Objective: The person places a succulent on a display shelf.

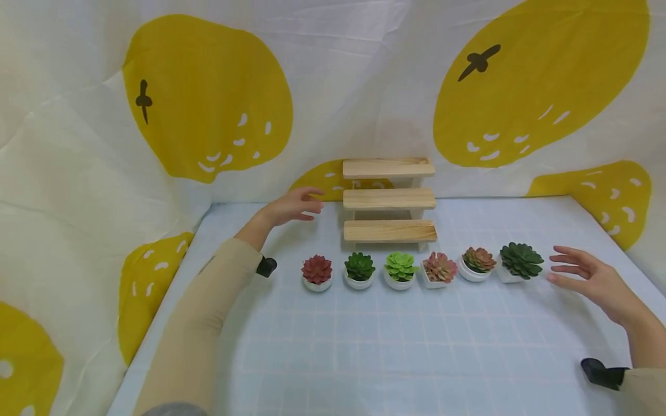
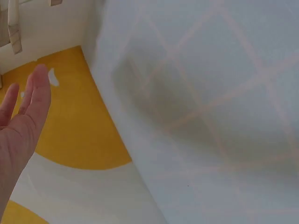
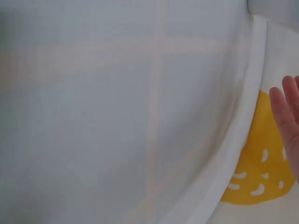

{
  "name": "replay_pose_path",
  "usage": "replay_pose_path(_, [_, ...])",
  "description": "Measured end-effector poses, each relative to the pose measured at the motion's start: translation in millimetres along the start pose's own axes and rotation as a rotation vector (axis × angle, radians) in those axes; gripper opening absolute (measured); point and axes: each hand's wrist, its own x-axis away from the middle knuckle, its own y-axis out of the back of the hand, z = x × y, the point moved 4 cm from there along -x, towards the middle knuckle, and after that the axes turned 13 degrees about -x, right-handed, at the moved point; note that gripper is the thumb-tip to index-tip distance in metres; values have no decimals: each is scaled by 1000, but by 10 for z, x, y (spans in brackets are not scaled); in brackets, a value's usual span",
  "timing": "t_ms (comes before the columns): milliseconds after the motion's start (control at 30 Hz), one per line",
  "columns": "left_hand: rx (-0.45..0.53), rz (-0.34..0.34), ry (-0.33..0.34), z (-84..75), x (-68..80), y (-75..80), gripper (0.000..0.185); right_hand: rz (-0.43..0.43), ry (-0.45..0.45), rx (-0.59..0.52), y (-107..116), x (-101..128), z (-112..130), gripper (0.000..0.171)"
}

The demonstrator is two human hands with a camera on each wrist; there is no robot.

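My left hand (image 1: 292,207) hovers above the table's back left part, fingers loosely bent, just left of a three-step wooden shelf (image 1: 390,199). The left wrist view shows that hand (image 2: 22,123) with nothing in it. On the right, my right hand (image 1: 598,283) has its fingers spread towards a dark green succulent (image 1: 521,260) in a white pot, with a small gap between them. Its palm and fingers (image 3: 283,109) appear at the right edge of the right wrist view, holding nothing.
Several potted succulents form a row before the shelf: a dark red one (image 1: 317,269), a green one (image 1: 359,266), a bright green one (image 1: 400,266), a pink one (image 1: 440,267) and an orange-brown one (image 1: 478,260). A checked light-blue cloth (image 1: 395,352) covers the table. Lemon-print fabric (image 1: 359,75) hangs behind.
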Motion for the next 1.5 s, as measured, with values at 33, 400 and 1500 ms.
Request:
replay_pose_path(33, [-1, 8, -3, -20, -19, -17, 52, 2, 0, 1, -2, 3, -7, 71])
replay_pose_path(400, [-78, 14, -2, -296, -192, -102, 48, 51, -26, 39, -64, -44, -58, 73])
replay_pose_path(1500, [294, -105, 200, 664, -1496, -142, 57, 179, -92, 18, -315, -205, -16, 80])
